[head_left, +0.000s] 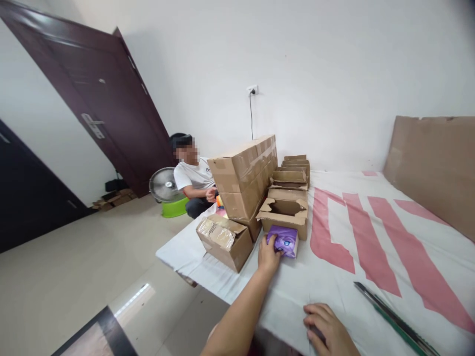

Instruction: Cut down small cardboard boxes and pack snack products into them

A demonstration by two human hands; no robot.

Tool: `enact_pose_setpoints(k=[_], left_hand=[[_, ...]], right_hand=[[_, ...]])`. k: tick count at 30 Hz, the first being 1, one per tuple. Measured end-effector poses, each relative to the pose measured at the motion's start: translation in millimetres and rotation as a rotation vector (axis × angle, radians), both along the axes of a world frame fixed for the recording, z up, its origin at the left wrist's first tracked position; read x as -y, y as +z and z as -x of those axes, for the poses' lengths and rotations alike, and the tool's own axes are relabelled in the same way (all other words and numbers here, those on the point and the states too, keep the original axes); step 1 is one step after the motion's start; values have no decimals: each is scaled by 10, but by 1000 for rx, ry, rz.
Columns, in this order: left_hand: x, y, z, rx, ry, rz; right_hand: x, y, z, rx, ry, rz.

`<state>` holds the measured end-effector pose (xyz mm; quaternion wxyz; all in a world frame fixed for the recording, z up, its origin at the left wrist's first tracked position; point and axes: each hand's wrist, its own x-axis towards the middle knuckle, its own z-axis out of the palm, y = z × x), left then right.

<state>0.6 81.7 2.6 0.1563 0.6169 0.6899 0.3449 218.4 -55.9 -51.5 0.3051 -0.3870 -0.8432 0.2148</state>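
Our left hand [268, 255] holds the purple pack [288, 239] at six o'clock from the open carton [282, 218] — a hard push could crumple it there. Our right hand's [327, 329] grip we cannot tell.

From my end I'm viewing one pack [287, 241], which is showing a purple wrapper with a round blue print and a paler side at its right. It is lying on the white cloth [293, 284], right in front of the nearest open box [284, 220]; whether it is touching that, I'm not managing to tell. My left hand [269, 251] is gripping its left end
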Motion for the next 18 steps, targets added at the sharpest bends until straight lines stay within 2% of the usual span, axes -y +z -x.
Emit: enact_pose_setpoints(k=[3, 5, 6, 8, 10, 11, 13, 15, 17, 18], left_hand=[[92, -66, -46, 45, 30, -4], [258, -78, -51, 70, 23, -40], [367, -64, -35, 70, -19, -97], [606, 17, 60, 11, -182, -292], [802, 170, 264, -120, -351, -505], [860, 270, 412, -185, -368, -576], [867, 493, 796, -216, -239, -677], [742, 700, 1259, -113, 44, -691], [550, 838, 1719, 61, 342, -600], [453, 869, 1919, 97, 402, -565]], right_hand=[[21, 21, -5, -3, -14, -9], [30, 24, -8, -16, -23, -31], [34, 22, -10, -22, -26, -42], [39, 16, -13, -29, -31, -57], [42, 6, -17, -30, -38, -64], [42, 0, -19, -30, -43, -67], [39, -14, -23, -33, -51, -71], [34, -31, -25, -34, -52, -69], [28, -44, -25, -32, -54, -64], [26, -48, -25, -29, -55, -62]])
